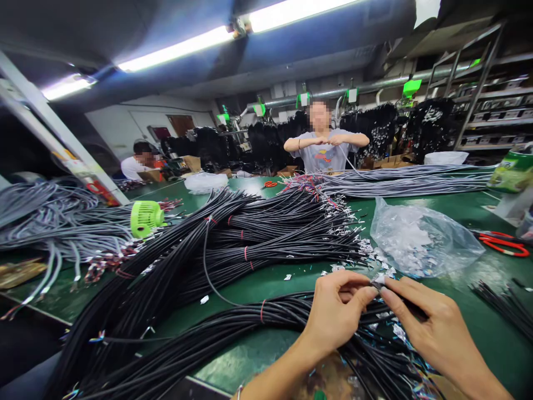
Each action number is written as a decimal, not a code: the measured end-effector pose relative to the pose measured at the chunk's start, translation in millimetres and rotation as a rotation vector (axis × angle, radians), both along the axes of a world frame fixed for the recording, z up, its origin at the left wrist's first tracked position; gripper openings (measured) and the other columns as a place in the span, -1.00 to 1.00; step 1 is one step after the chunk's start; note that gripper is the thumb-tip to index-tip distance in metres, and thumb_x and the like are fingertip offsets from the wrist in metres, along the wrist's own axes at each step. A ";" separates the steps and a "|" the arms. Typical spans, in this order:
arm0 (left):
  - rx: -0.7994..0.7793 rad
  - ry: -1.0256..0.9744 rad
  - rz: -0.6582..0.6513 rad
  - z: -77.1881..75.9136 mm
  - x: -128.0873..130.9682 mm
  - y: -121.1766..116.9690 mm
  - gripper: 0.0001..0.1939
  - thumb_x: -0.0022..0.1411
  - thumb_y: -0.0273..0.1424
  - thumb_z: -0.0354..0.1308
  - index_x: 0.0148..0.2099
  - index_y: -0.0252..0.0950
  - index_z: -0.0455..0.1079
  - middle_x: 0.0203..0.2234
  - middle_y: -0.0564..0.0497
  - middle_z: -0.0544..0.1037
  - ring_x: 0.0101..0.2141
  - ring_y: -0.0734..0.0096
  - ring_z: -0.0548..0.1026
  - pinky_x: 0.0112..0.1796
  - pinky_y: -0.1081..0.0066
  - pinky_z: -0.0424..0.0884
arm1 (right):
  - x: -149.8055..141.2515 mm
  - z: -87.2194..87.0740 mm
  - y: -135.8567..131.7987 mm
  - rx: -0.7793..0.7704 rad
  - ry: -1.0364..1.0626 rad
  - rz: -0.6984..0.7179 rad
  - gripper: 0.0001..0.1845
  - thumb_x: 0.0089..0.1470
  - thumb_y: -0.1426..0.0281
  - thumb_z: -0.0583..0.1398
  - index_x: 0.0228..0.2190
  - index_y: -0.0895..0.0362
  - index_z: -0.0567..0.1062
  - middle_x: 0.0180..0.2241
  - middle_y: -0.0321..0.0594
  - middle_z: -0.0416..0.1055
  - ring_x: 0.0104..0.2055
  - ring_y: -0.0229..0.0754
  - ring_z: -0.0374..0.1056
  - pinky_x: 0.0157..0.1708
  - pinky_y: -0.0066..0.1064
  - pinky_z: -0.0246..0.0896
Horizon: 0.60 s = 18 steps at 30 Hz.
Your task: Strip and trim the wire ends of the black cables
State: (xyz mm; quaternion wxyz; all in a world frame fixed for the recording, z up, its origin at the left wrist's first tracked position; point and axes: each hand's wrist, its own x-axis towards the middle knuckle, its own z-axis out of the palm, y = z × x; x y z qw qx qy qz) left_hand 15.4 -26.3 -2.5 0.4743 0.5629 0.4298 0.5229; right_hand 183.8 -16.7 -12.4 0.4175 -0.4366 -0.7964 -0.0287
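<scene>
Both hands meet at the front right of the bench. My left hand [336, 311] is closed in a pinch on the end of a black cable [377, 281]. Thumb and forefinger of my right hand [437, 325] press on the tip of that same cable end, close to the left fingertips. Whitish material shows at the tip, too small to make out. Beneath my wrists runs a bundle of black cables [233, 322] held by a red tie. Scraps of white and blue lie under the fingers.
More black cable bundles [283, 239] lie ahead. A clear plastic bag [428, 239] holds white scraps. Red-handled scissors [503, 243] lie at right, a green fan [145, 218] at left. Grey cables [408, 183] cross the far side, where another person [327, 147] pulls at one.
</scene>
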 end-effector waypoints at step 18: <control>0.330 0.378 -0.139 11.1 -4.7 -8.8 -0.66 0.25 -0.39 -0.01 -0.52 -0.39 0.40 -0.64 0.03 0.37 -0.57 0.54 0.26 -0.49 0.49 0.13 | 19.1 25.2 -6.8 -0.046 0.068 0.246 -0.86 0.05 0.40 0.18 -0.29 0.13 0.48 -0.39 -0.18 0.46 -0.41 -0.21 0.41 -0.47 -0.46 0.34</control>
